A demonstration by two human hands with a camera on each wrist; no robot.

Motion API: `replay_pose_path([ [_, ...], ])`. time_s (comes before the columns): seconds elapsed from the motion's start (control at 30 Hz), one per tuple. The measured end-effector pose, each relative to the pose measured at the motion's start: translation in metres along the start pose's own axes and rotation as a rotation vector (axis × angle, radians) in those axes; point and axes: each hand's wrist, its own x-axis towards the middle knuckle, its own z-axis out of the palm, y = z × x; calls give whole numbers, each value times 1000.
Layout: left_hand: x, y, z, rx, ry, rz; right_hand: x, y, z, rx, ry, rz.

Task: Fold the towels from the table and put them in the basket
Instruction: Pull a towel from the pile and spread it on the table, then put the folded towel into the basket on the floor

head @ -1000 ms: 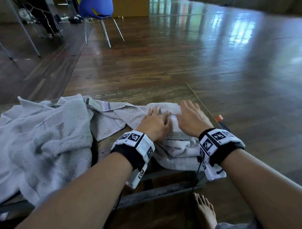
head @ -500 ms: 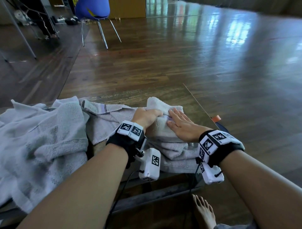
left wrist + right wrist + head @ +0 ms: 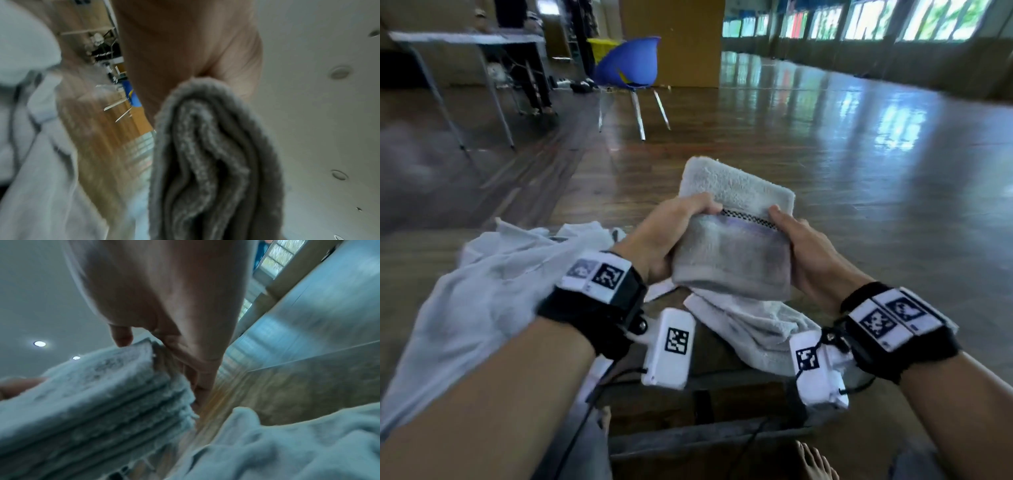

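Observation:
A folded grey-white towel (image 3: 736, 219) with a checkered stripe is lifted above the table, held between both hands. My left hand (image 3: 671, 233) grips its left edge, thumb on top. My right hand (image 3: 796, 246) grips its right edge, thumb on top and fingers underneath. The left wrist view shows the towel's layered end (image 3: 207, 162) against my palm. In the right wrist view the stacked folds (image 3: 98, 394) sit under my thumb. Unfolded towels lie below: a rumpled one (image 3: 753, 325) under the held bundle and a pale heap (image 3: 493, 291) on the left. No basket is in view.
The low wooden table (image 3: 722, 407) stands in front of me, with my bare foot (image 3: 816, 460) beside it on the floor. A blue chair (image 3: 630, 68) and a metal-legged table (image 3: 469, 41) stand far back on the wooden floor.
The folded towel was being pressed flat on the table; both hands have now gripped its ends and lifted it up off the table. The head view has tilted upward.

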Motion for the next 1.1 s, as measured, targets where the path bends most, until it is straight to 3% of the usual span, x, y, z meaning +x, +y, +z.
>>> replay_pose_path([
  [0.13, -74, 57, -57, 93, 148, 101, -29, -42, 76, 8, -210, -103],
  [0.23, -143, 78, -112, 198, 369, 166, -61, -68, 155, -80, -306, -188],
  [0.33, -224, 69, -174, 251, 590, 138, -96, -70, 242, -205, -444, -278],
  [0.43, -309, 34, -231, 177, 804, 70, -135, -48, 328, -361, -648, -281],
  [0.57, -402, -48, -285, 168, 1062, -25, -180, 18, 428, -625, -831, -298],
  [0.73, -450, -181, -303, 29, 1353, -146, -209, 144, 498, -1054, -1062, -121],
  [0.8, -453, -235, -300, -12, 1411, -213, -213, 199, 506, -1206, -1043, -56],
  [0.9, -443, -302, -296, 21, 1338, -461, -214, 269, 506, -1308, -1025, 132],
  [0.97, -431, -332, -292, 3, 1260, -630, -212, 306, 500, -1378, -1011, 175],
  [1.1, -405, -377, -292, -196, 1214, -753, -201, 366, 484, -1427, -1084, 261],
])
